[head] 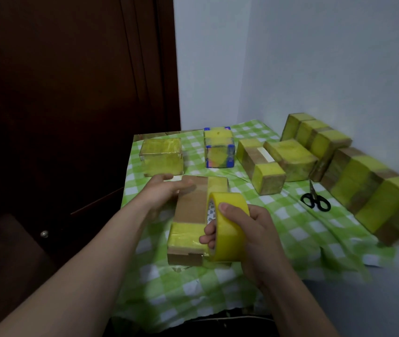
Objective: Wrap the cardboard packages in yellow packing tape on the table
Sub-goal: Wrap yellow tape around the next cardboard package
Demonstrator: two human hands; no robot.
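Yellow tape [231, 235] gripped by right hand [256, 229], fingers curled round it | centre-frame box [191, 206] held down by left hand [164, 190], fingers flat.

A long brown cardboard package [191, 205] lies flat on the green-checked tablecloth [278, 229], yellow tape banding both ends, its middle bare. A roll of yellow packing tape [230, 224] stands on edge against its near right side. Behind and right sit more cardboard packages [290, 159], partly or fully wrapped yellow

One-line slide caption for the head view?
Right hand grips a yellow tape roll beside a partly taped cardboard package that the left hand rests on.
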